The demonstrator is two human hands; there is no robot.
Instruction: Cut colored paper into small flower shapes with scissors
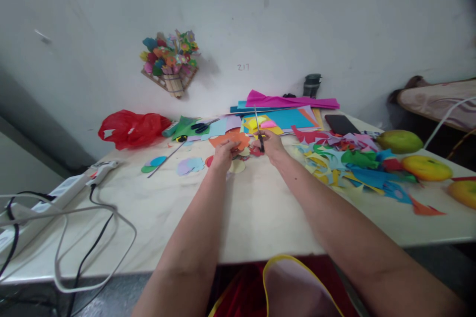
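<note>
Desk | left hand pinches orange paper | right hand grips scissors | done: cut shapes left of hands; scraps right | orange piece apparently unfinished

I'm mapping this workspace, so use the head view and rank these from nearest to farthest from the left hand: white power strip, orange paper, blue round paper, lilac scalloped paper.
From the left hand:
1. Orange paper: held in it.
2. Lilac scalloped paper: just to its left.
3. Blue round paper: farther left.
4. White power strip: farthest, at far left.
</note>
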